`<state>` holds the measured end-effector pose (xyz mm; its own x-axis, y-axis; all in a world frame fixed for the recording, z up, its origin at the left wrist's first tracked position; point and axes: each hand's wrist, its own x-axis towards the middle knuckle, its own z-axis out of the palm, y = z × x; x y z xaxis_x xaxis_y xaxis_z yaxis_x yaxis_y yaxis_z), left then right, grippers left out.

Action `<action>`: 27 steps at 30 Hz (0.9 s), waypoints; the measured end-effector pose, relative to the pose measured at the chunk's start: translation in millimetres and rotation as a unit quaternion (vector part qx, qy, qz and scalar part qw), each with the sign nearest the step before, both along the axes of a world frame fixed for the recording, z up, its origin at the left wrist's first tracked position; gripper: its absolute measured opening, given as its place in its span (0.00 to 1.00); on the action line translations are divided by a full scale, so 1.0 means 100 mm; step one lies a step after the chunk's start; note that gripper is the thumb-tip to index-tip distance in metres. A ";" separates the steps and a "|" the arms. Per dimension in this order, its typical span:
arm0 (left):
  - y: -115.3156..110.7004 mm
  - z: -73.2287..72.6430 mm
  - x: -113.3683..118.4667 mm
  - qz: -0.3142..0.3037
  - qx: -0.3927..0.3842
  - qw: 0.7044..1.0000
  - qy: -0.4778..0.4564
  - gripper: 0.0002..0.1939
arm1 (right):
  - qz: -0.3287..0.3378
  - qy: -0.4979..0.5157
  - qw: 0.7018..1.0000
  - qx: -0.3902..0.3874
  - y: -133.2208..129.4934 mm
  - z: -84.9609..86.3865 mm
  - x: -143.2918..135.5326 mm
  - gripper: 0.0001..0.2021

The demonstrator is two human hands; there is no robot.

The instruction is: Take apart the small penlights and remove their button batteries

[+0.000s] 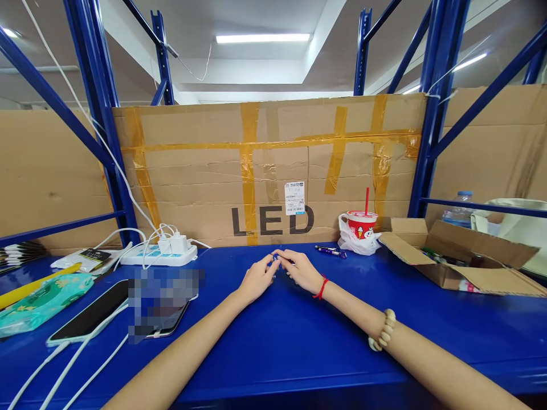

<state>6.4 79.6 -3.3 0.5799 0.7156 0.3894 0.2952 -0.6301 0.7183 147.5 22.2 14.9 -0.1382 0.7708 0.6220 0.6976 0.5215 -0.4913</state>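
My left hand (257,278) and my right hand (300,270) meet over the middle of the blue shelf top (273,347). Their fingertips are pinched together and touch around a small dark-blue thing (276,257), too small and too covered by fingers to name. Around my right wrist is a red cord bracelet (320,287), and farther up that forearm a pale bead bracelet (383,330). Just beyond my right hand lie dark pens (331,250).
At right are a red cup (361,225) with a straw in a plastic bag and an open cardboard box (461,273). At left are a power strip (158,256), a phone (92,310), white cables and a green packet (47,302). A cardboard panel (200,176) stands behind.
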 end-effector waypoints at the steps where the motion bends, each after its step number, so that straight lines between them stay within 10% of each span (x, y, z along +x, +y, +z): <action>1: 0.00 0.00 0.00 -0.004 0.007 1.000 0.001 0.18 | 0.006 0.021 1.000 -0.009 0.02 -0.01 0.00 0.14; 9: -0.01 0.03 0.02 -0.027 0.012 1.000 0.011 0.18 | 0.030 0.163 0.984 -0.063 0.11 -0.08 -0.02 0.17; 27: -0.03 0.00 0.01 -0.066 -0.027 0.997 -0.019 0.19 | 0.002 0.139 0.990 -0.003 0.04 -0.02 -0.07 0.17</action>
<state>7.7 76.8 -2.9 0.6567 0.6538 0.3759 0.1844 -0.6224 0.7606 140.5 26.1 13.0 0.0343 0.7747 0.6314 0.5327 0.5204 -0.6674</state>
